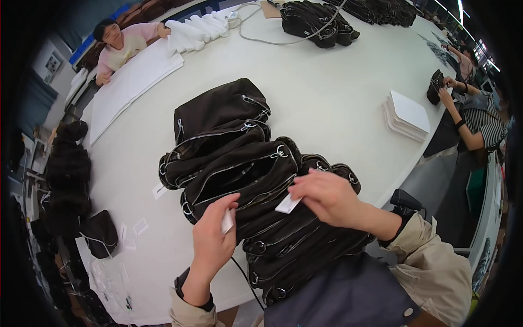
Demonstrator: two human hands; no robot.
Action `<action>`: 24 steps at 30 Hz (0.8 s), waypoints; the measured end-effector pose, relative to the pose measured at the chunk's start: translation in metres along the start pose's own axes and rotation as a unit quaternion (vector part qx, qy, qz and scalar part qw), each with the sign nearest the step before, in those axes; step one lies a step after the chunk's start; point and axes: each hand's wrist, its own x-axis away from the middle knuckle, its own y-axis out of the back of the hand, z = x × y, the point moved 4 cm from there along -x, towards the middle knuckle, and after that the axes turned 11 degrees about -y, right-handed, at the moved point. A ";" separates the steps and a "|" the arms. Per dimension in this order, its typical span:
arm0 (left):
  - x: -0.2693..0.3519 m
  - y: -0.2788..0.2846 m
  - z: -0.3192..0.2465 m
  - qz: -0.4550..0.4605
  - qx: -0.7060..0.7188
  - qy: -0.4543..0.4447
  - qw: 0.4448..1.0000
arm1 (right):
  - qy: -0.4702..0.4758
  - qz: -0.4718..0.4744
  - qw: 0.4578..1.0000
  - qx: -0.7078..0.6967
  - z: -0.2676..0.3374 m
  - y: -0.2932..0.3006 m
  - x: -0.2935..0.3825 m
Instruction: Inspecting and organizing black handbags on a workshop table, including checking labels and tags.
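My left hand (214, 241) holds a small white stack of tags or labels (227, 222) between thumb and fingers, at the near left edge of the bags. In my right hand (329, 198) a white printed tag (288, 204) is pinched over the row. Between the hands lies a dark fabric bag (245, 175) with its metal zipper open, its inside showing. More dark zippered bags (286, 237) with metal rings lean together towards my body. Beyond the open bag, a larger dark bag (220, 108) lies with its zipper pulls showing. My fingers partly hide the bags beneath.
White slips (141, 226) and a dark pouch (100, 233) lie left on the white table (335, 81). At right stands a stack of white boards (408, 114). A cable (269, 42) crosses near a far bag pile (310, 22). Co-workers sit or stand around the table.
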 end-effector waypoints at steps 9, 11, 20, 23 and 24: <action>-0.022 -0.019 0.040 0.279 -0.196 0.083 0.936 | -0.047 0.233 0.971 0.018 -0.010 -0.029 0.038; -0.028 -0.016 0.048 0.326 -0.193 0.120 0.918 | -0.055 0.222 0.973 0.013 -0.011 -0.028 0.037; -0.025 -0.033 0.050 0.392 -0.150 0.078 0.904 | -0.043 0.160 0.986 -0.014 -0.015 -0.029 0.042; -0.035 -0.012 0.048 0.125 -0.229 0.029 0.965 | -0.046 0.168 0.985 -0.012 -0.015 -0.028 0.044; -0.037 -0.004 0.047 0.039 -0.247 0.043 0.967 | -0.048 0.166 0.985 -0.014 -0.015 -0.029 0.045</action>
